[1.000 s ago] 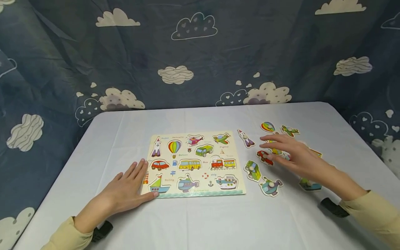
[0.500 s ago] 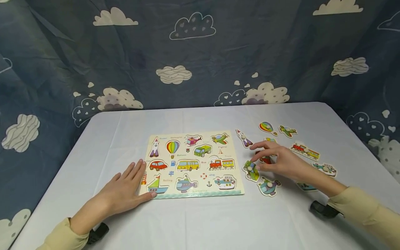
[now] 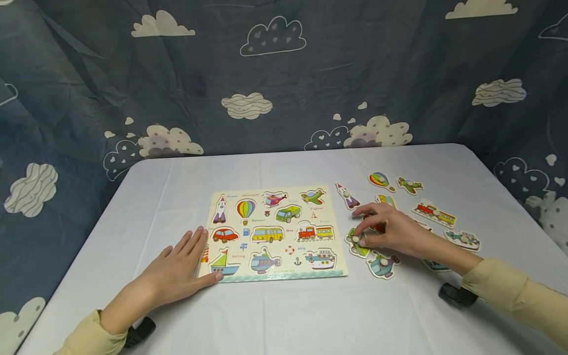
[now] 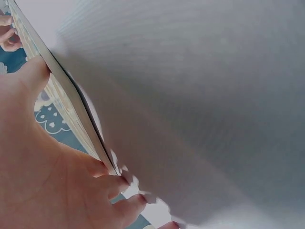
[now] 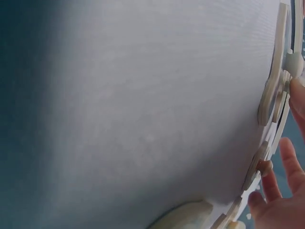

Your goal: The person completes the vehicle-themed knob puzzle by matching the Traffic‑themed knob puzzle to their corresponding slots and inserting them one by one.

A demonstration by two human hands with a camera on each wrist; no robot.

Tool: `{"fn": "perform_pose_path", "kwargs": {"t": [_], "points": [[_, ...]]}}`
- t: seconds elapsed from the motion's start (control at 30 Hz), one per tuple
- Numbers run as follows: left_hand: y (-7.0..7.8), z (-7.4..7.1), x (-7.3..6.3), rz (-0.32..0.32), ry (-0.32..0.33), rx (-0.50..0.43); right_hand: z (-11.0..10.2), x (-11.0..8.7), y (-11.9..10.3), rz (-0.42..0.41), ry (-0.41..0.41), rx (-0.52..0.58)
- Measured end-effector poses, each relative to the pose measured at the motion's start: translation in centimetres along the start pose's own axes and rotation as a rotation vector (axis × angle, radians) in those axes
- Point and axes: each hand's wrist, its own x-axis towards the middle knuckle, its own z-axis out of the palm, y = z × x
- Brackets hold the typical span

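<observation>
Pinching the small knob of the green truck [image 3: 356, 249] between the thumb and forefinger of the right hand [image 3: 392, 231], with only a narrow gap from one tip to the other. Touching a pale knob [image 5: 294, 64] with a fingertip in the right wrist view, at the far right edge. Set, as for the truck, just beside the right side of the board, but cannot tell whether lifted or resting. Partly covering the red car [image 3: 380, 228] with that same hand.

Surrounded close by with the submarine [image 3: 382, 265] on the near side, the rocket [image 3: 347, 196] beyond and to the left, and the yellow bus [image 3: 385, 199] on the far side. Ringed farther out by the balloon [image 3: 378, 179], the plane [image 3: 409, 186], the train [image 3: 435, 214] and the ship [image 3: 462, 240]. Hiding most of a blue piece [image 3: 436, 266] under the right forearm.

Resting the left hand [image 3: 177, 268] on the left edge of the board [image 3: 284, 276], with straight fingers and the thumb out at the near corner. Printed, on that board, with colourful vehicles and small words. Laid on a white surface [image 3: 284, 320], before a dark cloth [image 3: 191, 84] patterned with pale clouds.
</observation>
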Motion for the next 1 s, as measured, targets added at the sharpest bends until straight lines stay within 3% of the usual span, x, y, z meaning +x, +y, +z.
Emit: {"fn": "perform_pose_path", "kwargs": {"t": [0.63,1.0], "points": [[0.0,-0.2,0.2,-0.007,-0.020,0.017,0.2,0.8,-0.1,0.011,-0.012,-0.004],[0.2,-0.2,0.0,-0.009,-0.017,0.020,-0.6,1.4,-0.3,-0.076,-0.022,-0.019]]}}
